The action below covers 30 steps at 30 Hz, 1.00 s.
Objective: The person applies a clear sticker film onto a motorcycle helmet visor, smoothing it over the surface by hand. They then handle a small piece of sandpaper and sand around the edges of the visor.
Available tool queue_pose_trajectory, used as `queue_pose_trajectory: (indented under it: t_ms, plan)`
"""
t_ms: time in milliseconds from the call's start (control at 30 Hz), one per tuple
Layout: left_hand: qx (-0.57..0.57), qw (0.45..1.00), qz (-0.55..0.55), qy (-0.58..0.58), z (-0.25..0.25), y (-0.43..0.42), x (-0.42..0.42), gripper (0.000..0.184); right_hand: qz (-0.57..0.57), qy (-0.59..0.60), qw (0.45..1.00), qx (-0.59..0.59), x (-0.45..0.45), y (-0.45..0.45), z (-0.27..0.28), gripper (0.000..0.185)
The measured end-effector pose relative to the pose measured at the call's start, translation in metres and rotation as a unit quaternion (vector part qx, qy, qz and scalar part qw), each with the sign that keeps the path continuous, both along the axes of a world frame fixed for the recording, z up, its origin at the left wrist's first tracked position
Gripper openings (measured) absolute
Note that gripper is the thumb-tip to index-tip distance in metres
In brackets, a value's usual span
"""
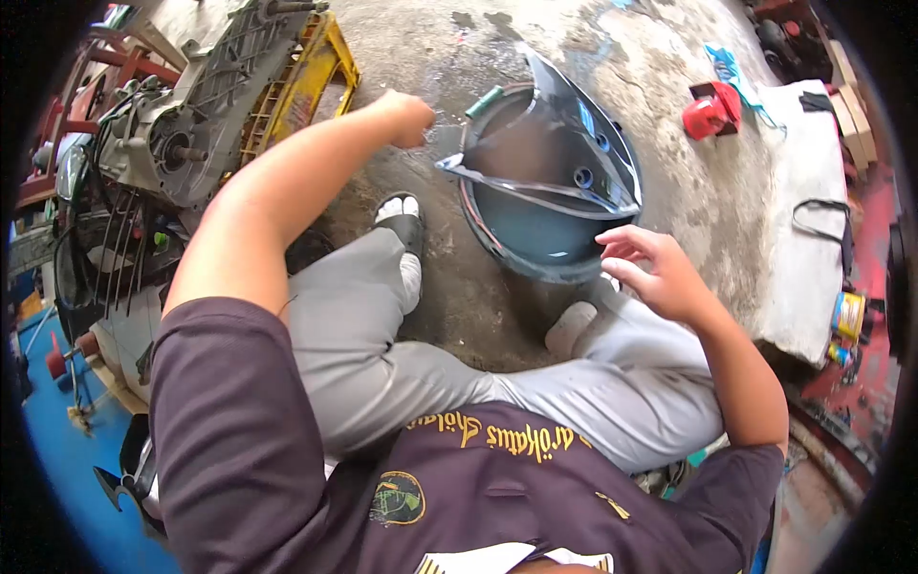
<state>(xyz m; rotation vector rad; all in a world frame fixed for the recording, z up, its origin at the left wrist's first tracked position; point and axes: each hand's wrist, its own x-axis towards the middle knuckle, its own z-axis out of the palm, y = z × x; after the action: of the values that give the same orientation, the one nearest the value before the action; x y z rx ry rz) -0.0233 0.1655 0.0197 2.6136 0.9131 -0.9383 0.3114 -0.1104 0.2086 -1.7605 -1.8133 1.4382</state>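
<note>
A round dark basin stands on the floor in front of my feet, with water in its lower part. Across it lies a glossy dark panel with pointed corners and a round hole, its tips reaching over the rim. My left hand hangs left of the basin, apart from it; its fingers are turned down and mostly hidden, so its grip is unclear. Beside the basin's lower right rim, my right hand is open, fingers apart and slightly bent, holding nothing. A small green object is at the basin's upper left rim.
On the left are a metal engine part and a yellow stand. A red object and a blue cloth lie at the upper right. A pale slab with a black strap and a yellow can are at right.
</note>
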Motion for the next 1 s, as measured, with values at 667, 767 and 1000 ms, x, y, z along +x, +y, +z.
queue_pose_trajectory:
  t_ms: [667, 767, 1000]
  plan:
    - [0.047, 0.971, 0.199, -0.121, -0.158, -0.056, 0.049, 0.089, -0.082, 0.134, 0.966, 0.206, -0.114, 0.128, -0.086, 0.034]
    - [0.055, 0.966, 0.200, -0.152, -0.180, -0.058, 0.046, 0.079, -0.074, 0.107, 0.968, 0.214, -0.102, 0.131, -0.093, 0.034]
    - [-0.066, 0.874, 0.338, -0.343, -0.192, -0.037, 0.029, 0.075, -0.083, 0.086, 0.965, 0.232, -0.092, 0.130, -0.106, 0.033]
